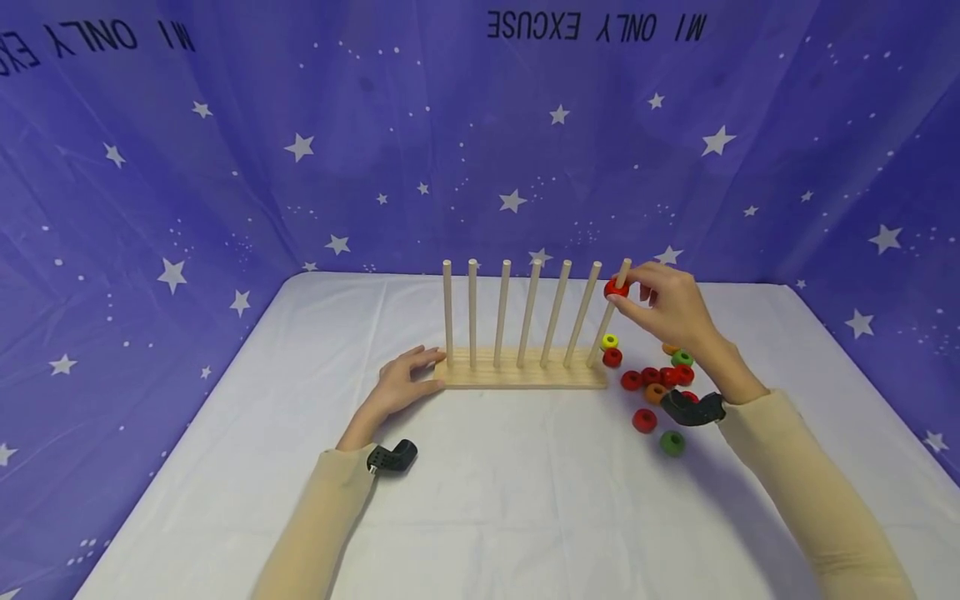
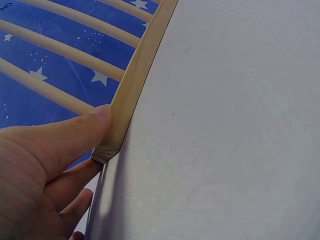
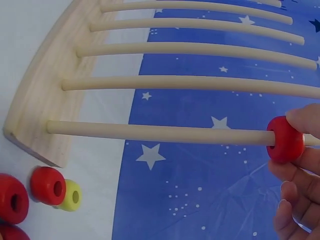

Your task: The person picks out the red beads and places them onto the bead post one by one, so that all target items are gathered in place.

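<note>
A wooden peg rack [image 1: 517, 382] stands on the table, with a row of several upright pegs. My right hand [image 1: 667, 304] pinches a red bead [image 1: 617, 289] between thumb and fingers. This bead is threaded on the rightmost peg [image 3: 160, 134], near its top, and the peg tip shows past it. At the rack's left end my left hand [image 1: 401, 385] holds the base, with the thumb on the front edge and a finger at the end corner. The left wrist view shows the thumb [image 2: 85, 132] against the wood; the far fingers are partly hidden.
Loose beads lie right of the rack: a yellow bead [image 1: 610, 342], several red ones such as a red bead [image 1: 644, 420], an orange bead [image 1: 656, 393] and a green bead [image 1: 672, 442]. My right forearm passes over some. A starry blue cloth [image 1: 450, 167] hangs behind the white table [image 1: 480, 500].
</note>
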Demonstrator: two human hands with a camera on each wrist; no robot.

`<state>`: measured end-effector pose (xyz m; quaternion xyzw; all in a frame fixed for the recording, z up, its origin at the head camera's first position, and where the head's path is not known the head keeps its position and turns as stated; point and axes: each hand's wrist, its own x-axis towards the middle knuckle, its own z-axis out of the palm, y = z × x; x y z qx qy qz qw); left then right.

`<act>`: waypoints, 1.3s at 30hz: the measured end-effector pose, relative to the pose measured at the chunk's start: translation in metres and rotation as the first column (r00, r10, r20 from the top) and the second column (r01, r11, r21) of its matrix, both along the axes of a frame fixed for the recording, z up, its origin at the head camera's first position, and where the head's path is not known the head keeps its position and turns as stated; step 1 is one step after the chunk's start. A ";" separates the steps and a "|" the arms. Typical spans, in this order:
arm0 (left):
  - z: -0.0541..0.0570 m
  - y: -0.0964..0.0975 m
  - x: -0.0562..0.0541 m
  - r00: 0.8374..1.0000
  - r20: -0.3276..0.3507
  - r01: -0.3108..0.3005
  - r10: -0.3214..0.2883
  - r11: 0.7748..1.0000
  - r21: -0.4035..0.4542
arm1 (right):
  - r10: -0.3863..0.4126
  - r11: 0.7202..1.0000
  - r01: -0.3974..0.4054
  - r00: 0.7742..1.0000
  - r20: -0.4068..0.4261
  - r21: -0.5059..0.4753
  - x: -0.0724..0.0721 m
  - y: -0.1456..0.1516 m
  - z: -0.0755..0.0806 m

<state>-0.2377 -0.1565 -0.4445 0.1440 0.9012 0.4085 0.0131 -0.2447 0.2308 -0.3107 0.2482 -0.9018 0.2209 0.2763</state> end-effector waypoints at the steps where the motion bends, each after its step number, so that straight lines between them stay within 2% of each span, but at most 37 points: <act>1: 0.000 0.000 0.000 1.000 0.001 0.000 0.000 1.000 -0.002 | 0.005 1.000 -0.005 1.000 0.000 -0.001 0.000 0.000 -0.001; 8: 0.001 0.001 0.001 1.000 0.000 -0.009 0.009 1.000 -0.009 | 0.012 1.000 -0.013 0.999 0.038 0.009 0.000 0.001 -0.009; 15: 0.000 0.000 0.000 1.000 0.003 -0.013 0.013 1.000 -0.016 | 0.032 0.999 -0.032 0.999 0.024 0.021 -0.001 0.001 -0.017; 22: -0.001 0.001 0.000 1.000 0.011 -0.010 0.010 1.000 -0.017 | 0.018 0.999 -0.020 0.999 0.049 0.036 -0.003 0.002 -0.025; 31: 0.001 0.001 0.000 1.000 0.012 -0.012 0.012 1.000 -0.014 | 0.039 0.997 -0.045 0.994 0.100 0.058 -0.004 0.003 -0.043; 39: 0.001 0.001 0.001 1.000 0.000 -0.007 0.007 1.000 -0.026 | 0.057 0.997 -0.061 0.995 0.077 0.054 -0.003 0.001 -0.050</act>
